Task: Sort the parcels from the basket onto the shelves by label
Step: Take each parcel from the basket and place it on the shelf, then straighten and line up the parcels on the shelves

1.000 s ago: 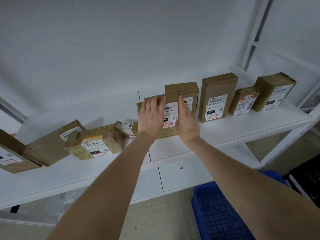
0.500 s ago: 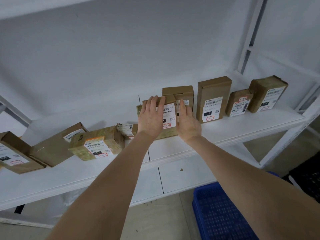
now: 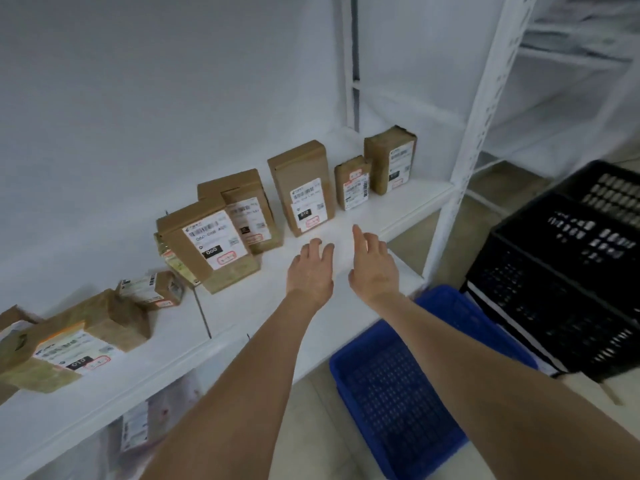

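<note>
1. Step in hand: neither hand holds anything. The left hand point(image 3: 310, 271) hangs with fingers loosely curled; the right hand point(image 3: 372, 268) is relaxed, forefinger stretched forward. Both hover over the shelf point(image 3: 242, 306) front, right of the 000 parcel point(image 3: 207, 244), touching no parcel. I judge this the gap between one placing and the next pick.
2. The task's things: the 000 parcel stands label-forward on the shelf; a second parcel point(image 3: 242, 206) stands touching it, behind and to its right. Further right run a tall parcel point(image 3: 303, 187), a small parcel point(image 3: 353, 183) and an end parcel point(image 3: 389, 159). To its left sit a flat little parcel point(image 3: 152, 289) and a large lying parcel point(image 3: 86, 337).
3. Next move, as I judge it: the blue basket point(image 3: 398, 403) sits on the floor, below and right of the 000 parcel. The hands would need to drop to it, take one parcel, read its label and match it to a shelf place.
4. Hard to make out:
   - The right forearm covers part of the basket; the mesh floor that shows bears no parcel, so whether any remain I cannot tell.
   - The black crate point(image 3: 561, 289), far right of the 000 parcel, hides its inside.
   - Label print is blurred beyond the large digits.
   - A parcel point(image 3: 14, 317) far to the left is cut off by the frame edge.
   - Below the 000 parcel, something on a lower level is too cloudy to name.
</note>
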